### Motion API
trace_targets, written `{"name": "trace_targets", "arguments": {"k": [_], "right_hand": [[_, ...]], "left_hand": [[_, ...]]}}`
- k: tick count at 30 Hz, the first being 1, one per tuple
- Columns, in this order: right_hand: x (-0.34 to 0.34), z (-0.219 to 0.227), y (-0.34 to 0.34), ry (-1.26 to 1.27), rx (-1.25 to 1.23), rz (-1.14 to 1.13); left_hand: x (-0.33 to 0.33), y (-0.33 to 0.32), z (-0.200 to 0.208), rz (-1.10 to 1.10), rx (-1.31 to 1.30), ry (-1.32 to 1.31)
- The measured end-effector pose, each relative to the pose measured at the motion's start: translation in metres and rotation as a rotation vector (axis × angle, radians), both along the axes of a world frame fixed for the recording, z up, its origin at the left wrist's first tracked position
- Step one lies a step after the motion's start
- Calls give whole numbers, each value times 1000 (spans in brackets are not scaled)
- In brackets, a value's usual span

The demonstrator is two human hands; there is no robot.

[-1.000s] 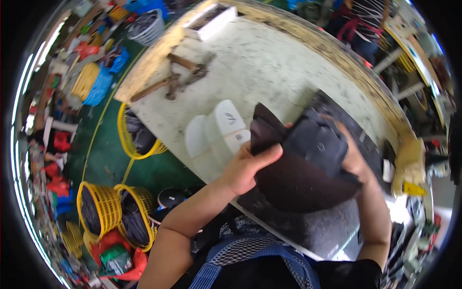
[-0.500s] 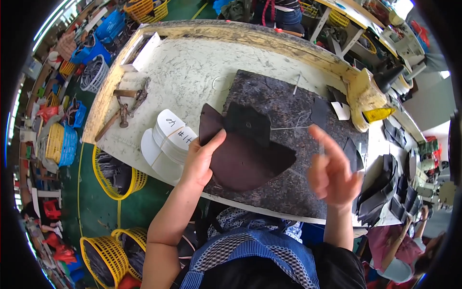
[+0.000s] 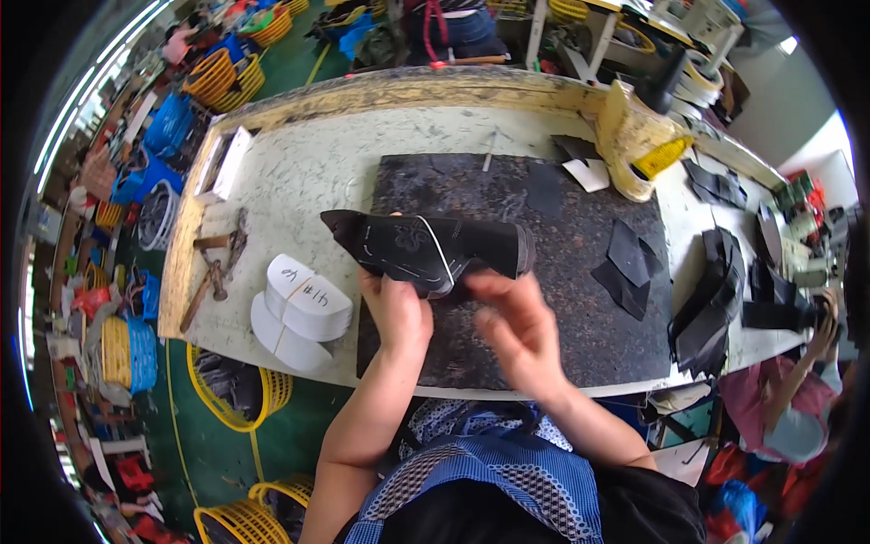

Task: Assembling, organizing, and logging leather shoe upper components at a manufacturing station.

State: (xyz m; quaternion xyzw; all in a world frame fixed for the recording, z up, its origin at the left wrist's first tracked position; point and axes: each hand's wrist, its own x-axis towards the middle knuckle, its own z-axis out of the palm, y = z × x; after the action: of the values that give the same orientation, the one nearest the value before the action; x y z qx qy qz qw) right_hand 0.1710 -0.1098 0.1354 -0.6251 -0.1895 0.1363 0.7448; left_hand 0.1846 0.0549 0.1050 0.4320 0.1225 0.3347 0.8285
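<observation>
A folded bundle of black shoe-upper pieces (image 3: 385, 245) is held above the dark slab, with a white elastic band (image 3: 439, 249) looped round its middle. White dashes and a decorative pattern show on its upper face. My left hand (image 3: 399, 313) is closed on the bundle's near edge from below, its fingers partly hidden behind it. Close to the right end of the bundle, my right hand (image 3: 524, 335) has its thumb apart from its curled fingers. The fingers are slightly blurred, and nothing shows in them.
The dark slab (image 3: 544, 354) lies on a white, wood-rimmed bench. Left are banded white insole-shaped cards (image 3: 313, 304) and two hammers (image 3: 216, 281). Black pieces (image 3: 628, 263) lie right, with more stacked (image 3: 705, 299) beyond. A yellowed stand (image 3: 625, 136) is at the back right. A co-worker (image 3: 779, 408) is at far right.
The band, earlier stretched rightward from the pieces to my right index finger, now lies round the bundle. The pieces have been turned and folded narrower. My right hand has come in beside them.
</observation>
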Motion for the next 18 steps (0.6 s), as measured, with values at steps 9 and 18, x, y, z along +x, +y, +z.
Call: {"name": "trace_targets", "arguments": {"k": [9, 18], "right_hand": [[37, -18, -78, -15, -199, -206], [32, -11, -62, 629, 299, -418]], "left_hand": [[-6, -57, 1, -235, 264, 135], [-9, -80, 30, -606, 385, 171]]}}
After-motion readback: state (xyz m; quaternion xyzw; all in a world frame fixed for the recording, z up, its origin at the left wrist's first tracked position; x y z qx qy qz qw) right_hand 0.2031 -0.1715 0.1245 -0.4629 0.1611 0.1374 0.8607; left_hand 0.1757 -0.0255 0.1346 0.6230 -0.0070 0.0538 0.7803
